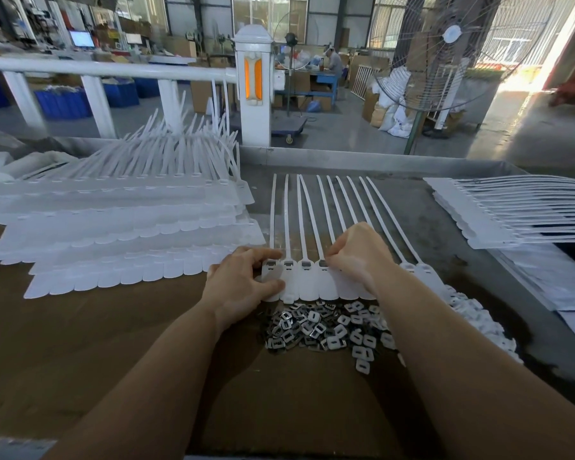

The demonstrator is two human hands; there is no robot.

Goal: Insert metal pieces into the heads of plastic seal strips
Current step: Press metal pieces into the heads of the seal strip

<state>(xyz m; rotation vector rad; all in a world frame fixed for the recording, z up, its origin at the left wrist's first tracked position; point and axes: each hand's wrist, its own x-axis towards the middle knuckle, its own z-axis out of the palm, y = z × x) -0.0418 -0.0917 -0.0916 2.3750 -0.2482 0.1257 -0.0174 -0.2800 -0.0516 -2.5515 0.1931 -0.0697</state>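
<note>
Flat white seal strips [307, 280], metal pieces [316, 327] nearby

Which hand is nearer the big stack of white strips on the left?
Left. The left hand sits just beside the stack of white strips, holding down the row's end; the right hand is further along the row of strips, pinching at a head.
</note>
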